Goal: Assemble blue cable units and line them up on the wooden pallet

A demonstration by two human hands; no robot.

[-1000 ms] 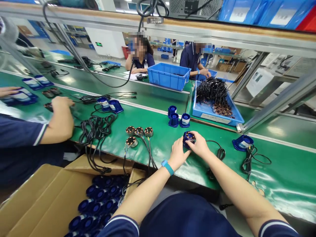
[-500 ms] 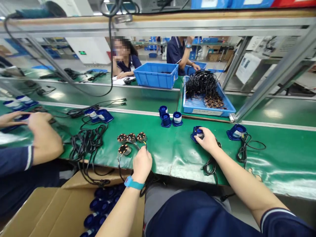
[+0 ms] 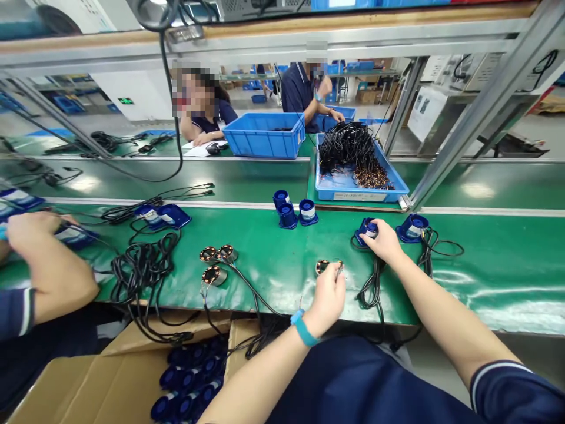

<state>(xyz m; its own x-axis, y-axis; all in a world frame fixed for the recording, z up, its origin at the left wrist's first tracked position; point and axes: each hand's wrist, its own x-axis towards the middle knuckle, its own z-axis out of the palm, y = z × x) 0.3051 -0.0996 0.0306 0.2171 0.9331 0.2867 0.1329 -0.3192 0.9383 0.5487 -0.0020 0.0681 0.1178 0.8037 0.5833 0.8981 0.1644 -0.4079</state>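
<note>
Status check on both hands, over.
Left hand: holding copper-wound metal ring. Right hand: gripping blue cylindrical plastic housing. Looped black cable lying between them.

Bright, even indoor light leaves white glare on the green surface (image 3: 273, 253), strongest at the right, while wide-angle distortion stretches the edges and blur softens the far left and background.

The worktable top (image 3: 273, 259) looks smooth and glossy. Near its far edge, the housings (image 3: 288, 217) are shiny plastic; toward its near edge, the stator rings (image 3: 219, 276) show bare, lustrous metal. Below that edge, the carton (image 3: 88, 383) is matt cardboard.
</note>
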